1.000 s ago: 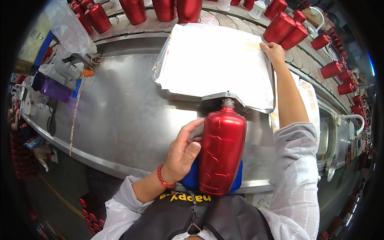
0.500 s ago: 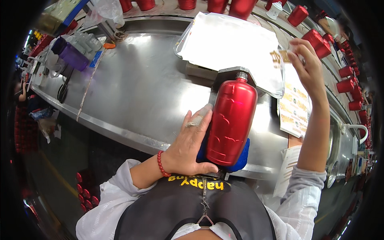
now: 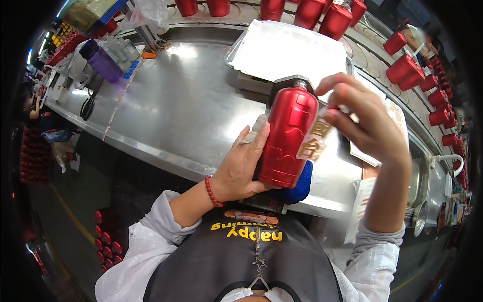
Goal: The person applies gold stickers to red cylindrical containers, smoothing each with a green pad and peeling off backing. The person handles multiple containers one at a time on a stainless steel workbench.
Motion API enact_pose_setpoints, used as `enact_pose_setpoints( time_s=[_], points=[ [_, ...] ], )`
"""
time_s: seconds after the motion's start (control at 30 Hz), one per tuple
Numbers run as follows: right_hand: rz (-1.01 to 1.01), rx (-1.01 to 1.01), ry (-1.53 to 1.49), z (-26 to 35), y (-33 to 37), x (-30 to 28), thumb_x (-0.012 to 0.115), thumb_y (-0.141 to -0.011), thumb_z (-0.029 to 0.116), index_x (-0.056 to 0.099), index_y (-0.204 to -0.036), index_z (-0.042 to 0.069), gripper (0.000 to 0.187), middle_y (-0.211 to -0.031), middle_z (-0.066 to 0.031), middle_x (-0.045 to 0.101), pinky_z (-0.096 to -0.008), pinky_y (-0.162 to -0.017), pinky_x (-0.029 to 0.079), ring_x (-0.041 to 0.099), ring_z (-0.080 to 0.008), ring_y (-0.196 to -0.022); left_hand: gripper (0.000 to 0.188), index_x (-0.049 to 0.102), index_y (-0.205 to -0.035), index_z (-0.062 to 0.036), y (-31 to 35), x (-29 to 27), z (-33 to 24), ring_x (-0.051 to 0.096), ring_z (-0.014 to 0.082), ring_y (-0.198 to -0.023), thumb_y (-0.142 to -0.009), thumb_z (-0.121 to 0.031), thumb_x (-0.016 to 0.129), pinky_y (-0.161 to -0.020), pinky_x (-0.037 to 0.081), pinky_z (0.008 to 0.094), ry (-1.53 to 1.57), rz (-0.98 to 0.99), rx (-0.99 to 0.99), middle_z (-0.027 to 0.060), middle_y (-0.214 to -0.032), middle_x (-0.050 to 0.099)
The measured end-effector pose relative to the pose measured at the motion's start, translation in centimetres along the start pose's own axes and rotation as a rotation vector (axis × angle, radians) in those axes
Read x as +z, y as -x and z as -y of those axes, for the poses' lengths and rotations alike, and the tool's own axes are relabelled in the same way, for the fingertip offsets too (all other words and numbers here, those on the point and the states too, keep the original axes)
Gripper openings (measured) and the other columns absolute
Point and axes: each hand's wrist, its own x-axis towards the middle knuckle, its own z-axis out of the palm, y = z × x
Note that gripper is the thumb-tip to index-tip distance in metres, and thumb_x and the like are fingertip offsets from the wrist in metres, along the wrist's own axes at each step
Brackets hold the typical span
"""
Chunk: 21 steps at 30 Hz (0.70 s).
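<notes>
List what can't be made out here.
Head view:
Red bottle: underside, hidden by its own body.
Sticker: upper end, covered by the right hand.
Left hand: palm, hidden by its back.
White sheet: surface detail, lost in glare.
Red bottles along upper edge: tops, cut off by it.

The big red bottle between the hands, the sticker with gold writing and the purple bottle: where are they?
Red bottle (image 3: 288, 133), head view: middle of its body.
Sticker (image 3: 314, 143), head view: its gold lettering.
Purple bottle (image 3: 105, 66), head view: middle of its body.
</notes>
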Motion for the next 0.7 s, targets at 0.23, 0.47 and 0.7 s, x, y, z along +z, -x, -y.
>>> enact_pose_setpoints(
  time_s=[0.23, 0.47, 0.7],
  points=[
    [-0.158, 0.183, -0.016, -3.1, -0.3, 5.4, 0.069, -0.094, 0.012, 0.053, -0.090, 0.003, 0.019, -0.110, -0.0122, 0.062, -0.0366, -0.079, 0.054, 0.064, -0.0276, -0.095, 0.116, 0.007, -0.157, 0.0084, -0.7, -1.0, 0.2, 0.033, 0.0415, -0.145, -0.086, -0.056, 0.073, -0.120, 0.024, 0.0505, 0.543, 0.061, -0.171, 0.0320, -0.156, 0.030],
    [-0.252, 0.185, -0.100, -2.9, -0.2, 6.3, 0.074, -0.087, 0.013, 0.053, -0.085, 0.001, 0.023, -0.098, -0.0139, 0.061, -0.0393, -0.078, 0.052, 0.060, -0.0318, -0.093, 0.098, 0.012, -0.156, 0.0074, -5.1, 1.0, 0.4, 0.033, 0.0335, -0.144, -0.093, -0.039, 0.070, -0.119, 0.029, 0.0420, 0.627, -0.081, -0.413, 0.0269, -0.154, 0.031],
    [-0.291, 0.179, -0.080, -2.8, -0.2, 6.7, 0.074, -0.087, 0.012, 0.054, -0.085, 0.000, 0.023, -0.099, -0.0142, 0.063, -0.0387, -0.075, 0.052, 0.061, -0.0313, -0.089, 0.094, 0.013, -0.155, 0.0096, -4.3, 1.7, 1.0, 0.033, 0.0322, -0.144, -0.096, -0.041, 0.067, -0.119, 0.028, 0.0410, 0.878, -0.102, -0.399, 0.0273, -0.153, 0.030]
  ],
)
